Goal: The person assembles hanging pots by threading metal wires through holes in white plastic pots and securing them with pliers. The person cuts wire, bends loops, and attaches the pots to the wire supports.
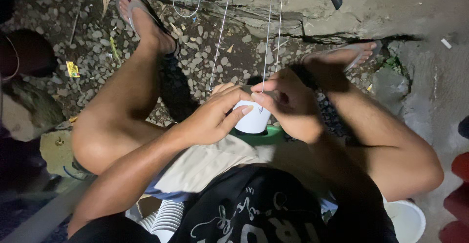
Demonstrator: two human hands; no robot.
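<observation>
Centrally: white plastic cup (254,118), held above a green lid (266,134) between the knees. Left hand (212,118) grasps the cup's side, fingers curled. Right hand (288,106) pinches a thin white string (266,42) at the rim. Stacked white cups (166,218) below; gravel (215,47) underfoot.

The cup (254,118) sits between the left hand (212,118) and the right hand (288,106), touching both. Strings (267,37) go up from the hands toward the step (391,8). A foot rests on the stones (88,33) on each side. A stack of cups (166,218) lies under the left arm.
</observation>
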